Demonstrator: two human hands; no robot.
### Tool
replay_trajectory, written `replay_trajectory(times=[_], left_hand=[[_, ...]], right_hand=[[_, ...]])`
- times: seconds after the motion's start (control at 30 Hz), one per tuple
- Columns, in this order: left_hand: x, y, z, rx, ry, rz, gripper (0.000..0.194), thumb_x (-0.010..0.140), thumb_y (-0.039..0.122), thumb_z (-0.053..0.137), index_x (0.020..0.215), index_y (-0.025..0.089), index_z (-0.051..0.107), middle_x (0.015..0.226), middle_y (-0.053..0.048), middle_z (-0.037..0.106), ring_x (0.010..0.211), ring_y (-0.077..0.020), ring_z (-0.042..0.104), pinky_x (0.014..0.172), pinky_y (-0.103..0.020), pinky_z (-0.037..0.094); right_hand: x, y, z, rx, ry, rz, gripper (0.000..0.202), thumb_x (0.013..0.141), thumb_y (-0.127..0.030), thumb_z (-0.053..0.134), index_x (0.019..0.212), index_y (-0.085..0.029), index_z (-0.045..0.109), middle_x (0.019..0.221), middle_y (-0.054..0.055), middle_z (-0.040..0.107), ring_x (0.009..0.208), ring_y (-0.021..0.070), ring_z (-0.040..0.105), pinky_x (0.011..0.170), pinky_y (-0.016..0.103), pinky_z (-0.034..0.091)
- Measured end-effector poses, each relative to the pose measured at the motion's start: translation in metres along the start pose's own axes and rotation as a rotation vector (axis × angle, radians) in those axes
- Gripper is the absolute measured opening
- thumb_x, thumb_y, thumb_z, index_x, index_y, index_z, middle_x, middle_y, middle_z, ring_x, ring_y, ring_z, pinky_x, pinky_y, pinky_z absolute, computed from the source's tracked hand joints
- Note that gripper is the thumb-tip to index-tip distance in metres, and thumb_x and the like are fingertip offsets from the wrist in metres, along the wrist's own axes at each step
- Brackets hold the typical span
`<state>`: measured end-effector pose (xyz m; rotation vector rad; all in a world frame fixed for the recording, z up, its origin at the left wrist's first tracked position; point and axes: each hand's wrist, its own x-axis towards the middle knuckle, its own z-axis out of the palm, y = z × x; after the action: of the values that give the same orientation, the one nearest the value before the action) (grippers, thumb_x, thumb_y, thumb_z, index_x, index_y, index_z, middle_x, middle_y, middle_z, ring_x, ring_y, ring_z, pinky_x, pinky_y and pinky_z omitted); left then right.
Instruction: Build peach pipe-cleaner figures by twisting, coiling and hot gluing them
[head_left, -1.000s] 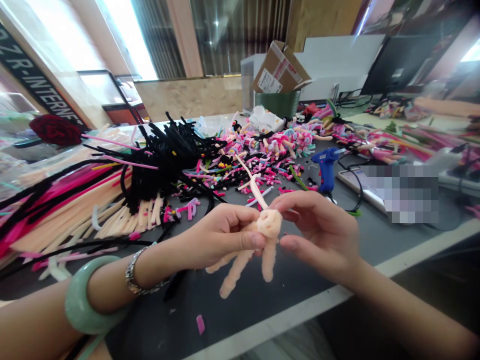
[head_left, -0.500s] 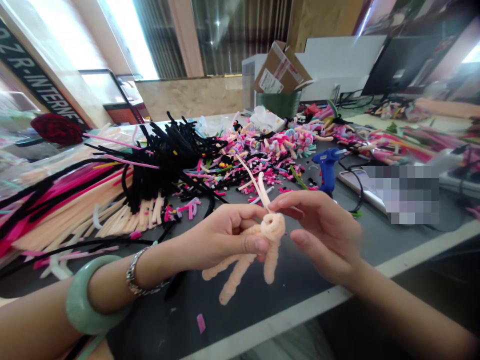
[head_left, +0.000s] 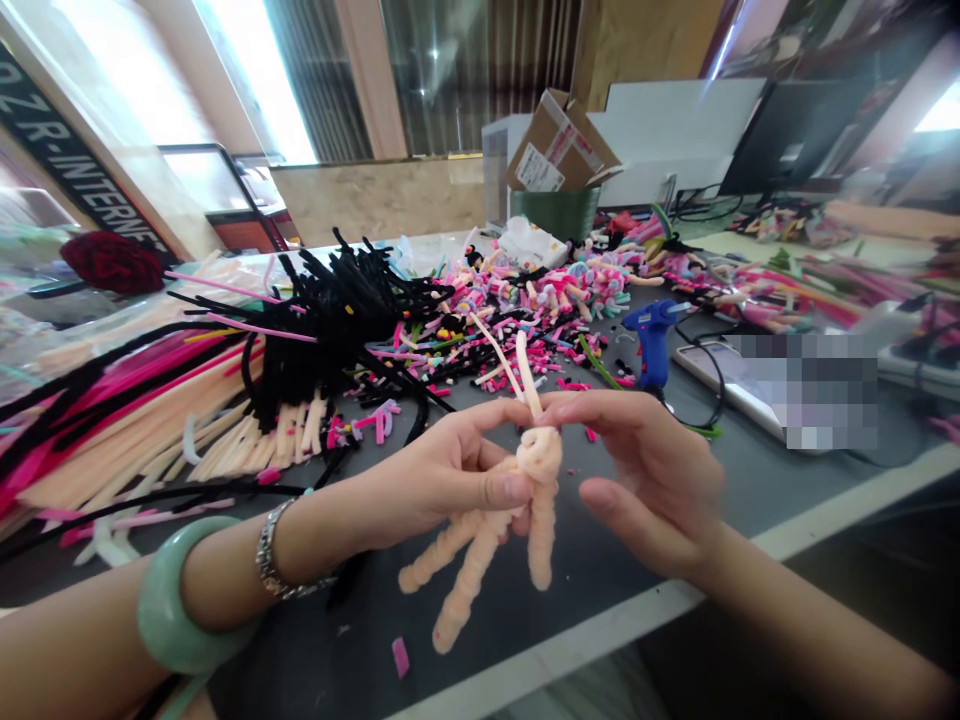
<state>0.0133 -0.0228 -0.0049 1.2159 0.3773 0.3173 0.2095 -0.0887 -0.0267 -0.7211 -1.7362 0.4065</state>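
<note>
Between the thumb and fingers of my left hand (head_left: 450, 470) is a peach pipe-cleaner figure (head_left: 540, 456). It has a coiled loop at its top and several wound limbs hanging downward. Two thin, straight ends (head_left: 528, 372) stick up from behind the loop. My right hand (head_left: 656, 480) is beside it, its fingertips touching the base of those ends while the thumb stays apart, so it grips nothing. A green bangle (head_left: 169, 595) and a metal bracelet (head_left: 271, 550) circle my left wrist.
Black pipe cleaners (head_left: 337, 310) and peach strips (head_left: 150, 430) lie to the left. Colourful cut pieces (head_left: 525, 310) are heaped behind my hands. A blue glue gun (head_left: 654, 345) stands near a phone (head_left: 731, 385) on the right. Farther back is a cardboard box (head_left: 559, 145).
The figure has tilted a little, its limbs now hanging lower and nearer to me. My left index finger has straightened upward towards the thin ends, and my right fingers have shifted slightly left.
</note>
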Motion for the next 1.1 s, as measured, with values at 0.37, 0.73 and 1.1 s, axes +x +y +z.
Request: replay_trajectory(times=[0.37, 0.73, 1.1], left_hand=[[0.002, -0.001, 0.0, -0.054, -0.018, 0.034, 0.049, 0.078, 0.022, 0.071, 0.121, 0.023, 0.048, 0.072, -0.001, 0.067, 0.064, -0.0105, 0.065, 0.062, -0.019, 0.054], [0.004, -0.006, -0.002, -0.001, -0.006, 0.087, 0.063, 0.079, 0.022, 0.07, 0.131, 0.028, 0.037, 0.073, 0.0, 0.067, 0.064, -0.0128, 0.067, 0.06, -0.02, 0.054], [0.006, -0.01, -0.005, 0.134, 0.099, 0.136, 0.049, 0.077, 0.025, 0.072, 0.116, 0.023, 0.043, 0.074, -0.001, 0.067, 0.063, -0.0128, 0.065, 0.061, -0.021, 0.051]], right_hand=[[0.001, 0.003, 0.0, 0.024, -0.013, -0.028, 0.04, 0.083, -0.021, 0.06, 0.122, -0.023, 0.053, 0.11, 0.01, 0.063, 0.102, 0.0246, 0.061, 0.094, 0.045, 0.049], [0.005, 0.002, 0.001, 0.02, -0.056, -0.01, 0.035, 0.085, -0.018, 0.058, 0.12, -0.022, 0.053, 0.119, 0.011, 0.062, 0.117, 0.0276, 0.056, 0.099, 0.047, 0.046], [0.012, 0.0, -0.007, -0.134, -0.02, -0.071, 0.036, 0.078, -0.009, 0.063, 0.111, -0.02, 0.055, 0.108, 0.01, 0.062, 0.107, 0.024, 0.059, 0.092, 0.043, 0.05]])
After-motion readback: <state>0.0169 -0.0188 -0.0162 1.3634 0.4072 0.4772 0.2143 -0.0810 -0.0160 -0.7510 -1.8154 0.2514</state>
